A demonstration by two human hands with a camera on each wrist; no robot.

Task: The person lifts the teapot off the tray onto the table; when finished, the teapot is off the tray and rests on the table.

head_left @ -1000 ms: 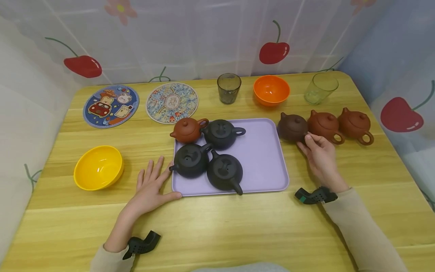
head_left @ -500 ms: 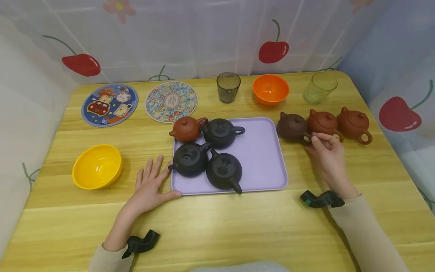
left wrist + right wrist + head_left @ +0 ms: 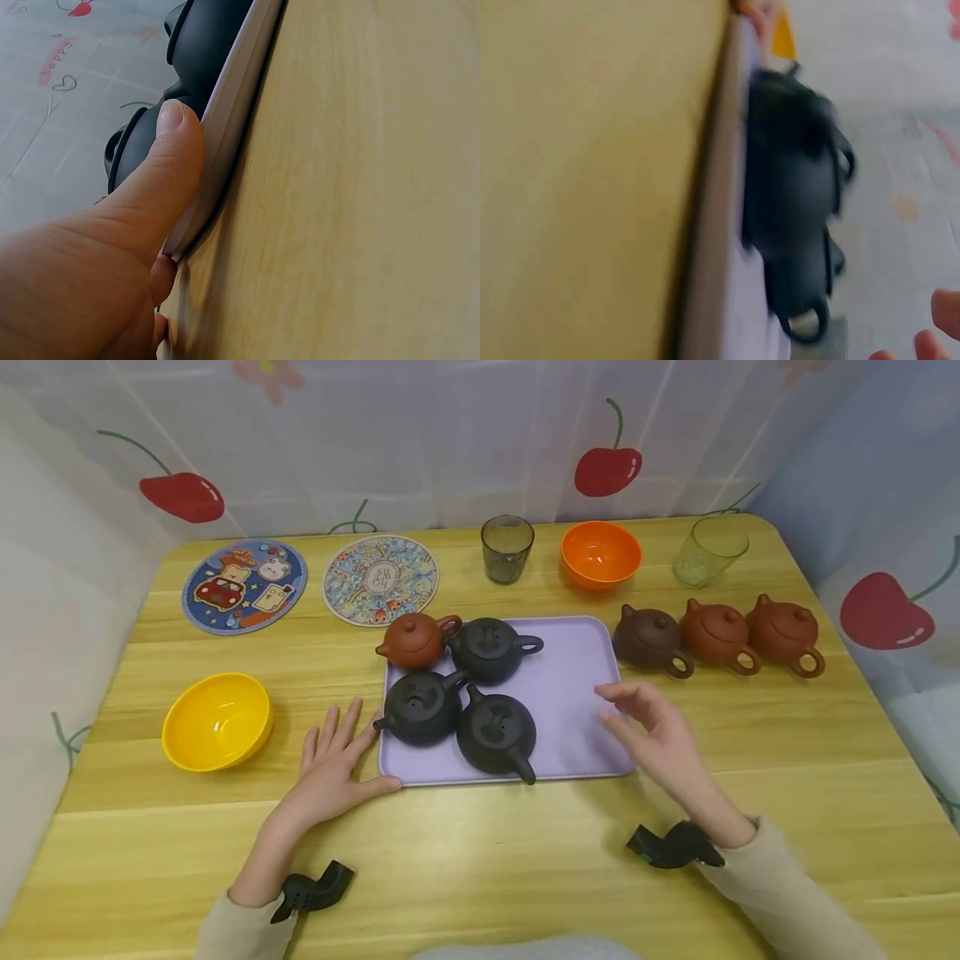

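My left hand [image 3: 333, 781] lies with spread fingers at the near left corner of the lilac tray [image 3: 573, 685]; in the left wrist view its thumb [image 3: 176, 154] rests on the tray's edge. Three black teapots [image 3: 495, 735] and a small reddish-brown teapot [image 3: 414, 642] crowd the tray's left half. Over the tray's right edge hovers my right hand [image 3: 663, 747], thumb and fingers apart, holding nothing. Right of the tray, a dark brown teapot [image 3: 647, 637] stands in a row with two reddish-brown teapots [image 3: 716, 633], handles toward me.
A yellow bowl [image 3: 217, 722] stands at the left. Along the back are a blue round mat [image 3: 244, 587], a floral round mat [image 3: 380, 580], a grey glass [image 3: 507, 550], an orange bowl [image 3: 601, 556] and a green glass [image 3: 709, 553]. A curtain hangs behind the table.
My right hand has let go of the dark brown teapot's handle and moved left and toward me, over the tray's right edge. The left hand has stayed at the tray's corner.
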